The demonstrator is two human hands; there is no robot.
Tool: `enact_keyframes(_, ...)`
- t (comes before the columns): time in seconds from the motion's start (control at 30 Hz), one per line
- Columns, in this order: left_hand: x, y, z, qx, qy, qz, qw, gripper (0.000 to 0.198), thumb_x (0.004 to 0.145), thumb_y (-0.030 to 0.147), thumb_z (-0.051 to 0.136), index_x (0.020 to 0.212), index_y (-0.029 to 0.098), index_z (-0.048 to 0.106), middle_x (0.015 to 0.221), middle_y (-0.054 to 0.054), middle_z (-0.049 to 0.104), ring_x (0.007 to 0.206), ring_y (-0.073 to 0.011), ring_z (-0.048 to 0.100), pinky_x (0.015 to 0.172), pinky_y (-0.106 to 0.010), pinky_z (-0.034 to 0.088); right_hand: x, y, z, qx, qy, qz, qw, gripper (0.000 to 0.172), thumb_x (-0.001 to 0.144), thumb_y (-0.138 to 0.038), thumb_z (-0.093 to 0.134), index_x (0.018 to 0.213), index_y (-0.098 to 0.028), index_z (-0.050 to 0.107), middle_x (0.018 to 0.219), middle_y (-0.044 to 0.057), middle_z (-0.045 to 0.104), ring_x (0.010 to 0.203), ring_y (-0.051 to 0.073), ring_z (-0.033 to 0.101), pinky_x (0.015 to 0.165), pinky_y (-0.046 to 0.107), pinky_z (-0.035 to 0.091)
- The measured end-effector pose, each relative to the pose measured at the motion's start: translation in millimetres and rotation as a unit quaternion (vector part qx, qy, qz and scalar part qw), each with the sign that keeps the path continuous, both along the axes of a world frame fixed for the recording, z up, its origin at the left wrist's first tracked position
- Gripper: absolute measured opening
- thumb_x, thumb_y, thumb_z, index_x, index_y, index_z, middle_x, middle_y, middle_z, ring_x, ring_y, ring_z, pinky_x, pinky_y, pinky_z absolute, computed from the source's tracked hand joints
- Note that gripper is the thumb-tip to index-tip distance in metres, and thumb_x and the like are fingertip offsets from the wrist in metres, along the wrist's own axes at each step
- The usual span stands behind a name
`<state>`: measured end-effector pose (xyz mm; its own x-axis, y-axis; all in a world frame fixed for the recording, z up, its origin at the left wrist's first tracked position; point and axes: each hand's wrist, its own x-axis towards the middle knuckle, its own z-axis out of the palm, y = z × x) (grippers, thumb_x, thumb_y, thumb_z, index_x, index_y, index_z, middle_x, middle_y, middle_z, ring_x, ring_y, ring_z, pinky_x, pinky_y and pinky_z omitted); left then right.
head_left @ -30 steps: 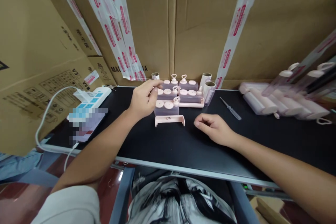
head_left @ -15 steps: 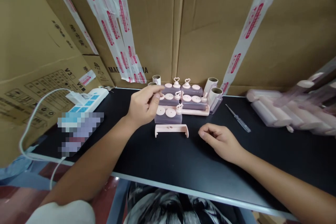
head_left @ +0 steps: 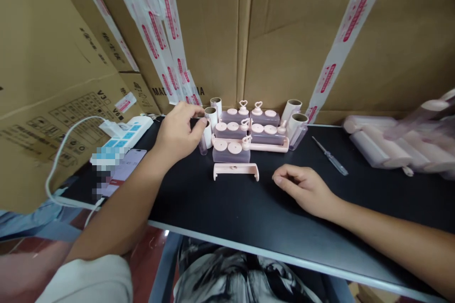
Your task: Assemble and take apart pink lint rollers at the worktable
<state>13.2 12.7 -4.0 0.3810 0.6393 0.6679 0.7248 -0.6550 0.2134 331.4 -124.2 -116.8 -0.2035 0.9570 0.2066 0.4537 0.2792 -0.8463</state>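
Observation:
My left hand point(head_left: 182, 131) is at the left end of the group, with thumb and index finger apart beside the nearest white paper roll point(head_left: 208, 138). Its other fingers are partly hidden, and I cannot tell whether it touches the roll. My right hand point(head_left: 302, 189) rests on the black table, fingers curled in towards the thumb, nothing visible in them. Between the hands lies a pink U-shaped bracket point(head_left: 236, 169). Just behind it stands a translucent mauve box point(head_left: 231, 155) with round pink discs and a heart-shaped knob on top. Several similar boxes point(head_left: 268, 137) are grouped farther back.
A clear-handled screwdriver point(head_left: 330, 156) lies right of my right hand. More paper rolls point(head_left: 296, 128) stand behind it. Translucent pink parts point(head_left: 387, 147) are piled at far right. A power strip point(head_left: 130, 135) and a phone point(head_left: 124, 170) are at left. Cardboard point(head_left: 284, 33) walls the back.
My left hand has moved left, away from the boxes, uncovering their left ends and the rolls there. My right hand keeps its place and pose. The view has shifted slightly.

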Motion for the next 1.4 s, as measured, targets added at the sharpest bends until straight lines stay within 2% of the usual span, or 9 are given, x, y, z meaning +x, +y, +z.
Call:
enact_keyframes(0.27,-15,12,1.0,-0.121,0.088,0.129,0.98,0.043,0.079,0.063,0.076,0.087,0.021,0.068,0.069,-0.004,0.069,0.055,-0.0193,0.055,0.053,-0.03,0.032,0,9,6.8,-0.004,0.045,-0.049,0.998,0.033,0.098,-0.047,0.059,0.087,-0.018,0.066,0.068,-0.001,0.056,0.056,0.012,0.049,0.054,0.026,0.042)
enact_keyframes(0.47,9,-2,6.8,-0.217,0.19,0.195,0.937,0.046,0.088,0.066,0.057,0.088,0.021,0.069,0.089,-0.011,0.077,0.08,-0.0289,0.069,0.061,-0.033,0.04,-11,36,48.0,0.173,-0.163,-0.022,0.971,0.029,0.099,-0.034,0.059,0.12,-0.017,0.068,0.076,0.001,0.067,0.064,0.015,0.059,0.067,0.029,0.045)
enact_keyframes(0.6,11,-7,9.3,-0.221,0.204,0.188,0.935,0.031,0.086,0.05,0.06,0.083,0.021,0.071,0.087,-0.011,0.077,0.082,-0.0296,0.07,0.063,-0.035,0.041,-29,66,67.2,0.146,-0.264,-0.016,0.953,0.05,0.1,-0.036,0.059,0.146,-0.018,0.056,0.076,0.002,0.071,0.069,0.02,0.064,0.066,0.03,0.043)
enact_keyframes(0.7,3,-13,17.8,-0.213,0.165,0.177,0.947,0.029,0.084,0.047,0.064,0.073,0.02,0.07,0.073,-0.009,0.074,0.069,-0.0252,0.068,0.058,-0.033,0.04,-39,81,66.3,0.113,-0.312,-0.026,0.943,0.044,0.1,-0.04,0.061,0.139,-0.02,0.062,0.081,0.005,0.074,0.07,0.022,0.065,0.065,0.03,0.041)
enact_keyframes(0.77,-5,-17,26.1,-0.229,0.09,0.15,0.958,0.033,0.083,0.049,0.068,0.071,0.019,0.069,0.062,-0.006,0.07,0.057,-0.0203,0.063,0.053,-0.03,0.04,-41,85,63.3,0.119,-0.304,-0.027,0.945,0.026,0.1,-0.036,0.061,0.116,-0.019,0.071,0.082,0.006,0.074,0.071,0.021,0.065,0.065,0.03,0.04)
enact_keyframes(0.93,-12,-25,33.7,-0.323,-0.194,-0.057,0.925,0.03,0.081,0.045,0.074,0.08,0.016,0.067,0.062,-0.003,0.069,0.047,-0.0143,0.063,0.041,-0.022,0.044,-34,64,61.6,0.188,-0.093,-0.074,0.975,0.021,0.099,-0.031,0.061,0.081,-0.021,0.06,0.069,0.0,0.063,0.062,0.016,0.058,0.062,0.029,0.042)
enact_keyframes(1.07,7,-31,15.9,-0.361,-0.315,-0.199,0.855,0.033,0.079,0.042,0.079,0.087,0.014,0.064,0.069,-0.005,0.073,0.056,-0.0181,0.072,0.044,-0.022,0.054,-29,25,60.3,0.039,0.227,-0.043,0.972,0.033,0.091,-0.043,0.076,0.082,-0.024,0.051,0.059,-0.006,0.058,0.044,0.013,0.053,0.042,0.025,0.043)
enact_keyframes(1.23,39,-48,-8.2,-0.41,-0.339,-0.258,0.807,0.032,0.078,0.037,0.083,0.088,0.013,0.063,0.068,-0.004,0.073,0.059,-0.0203,0.075,0.045,-0.024,0.06,-25,-7,50.2,-0.02,0.392,-0.028,0.919,0.04,0.08,-0.034,0.089,0.079,-0.021,0.052,0.075,-0.004,0.069,0.047,0.012,0.063,0.038,0.023,0.051)
enact_keyframes(1.4,52,-52,-18.5,-0.446,-0.317,-0.264,0.795,0.029,0.078,0.033,0.083,0.086,0.013,0.063,0.067,-0.003,0.073,0.057,-0.0194,0.075,0.046,-0.024,0.061,-18,-7,35.4,-0.012,0.392,-0.023,0.92,0.037,0.08,-0.028,0.09,0.078,-0.02,0.054,0.079,-0.002,0.071,0.054,0.015,0.07,0.041,0.024,0.056)
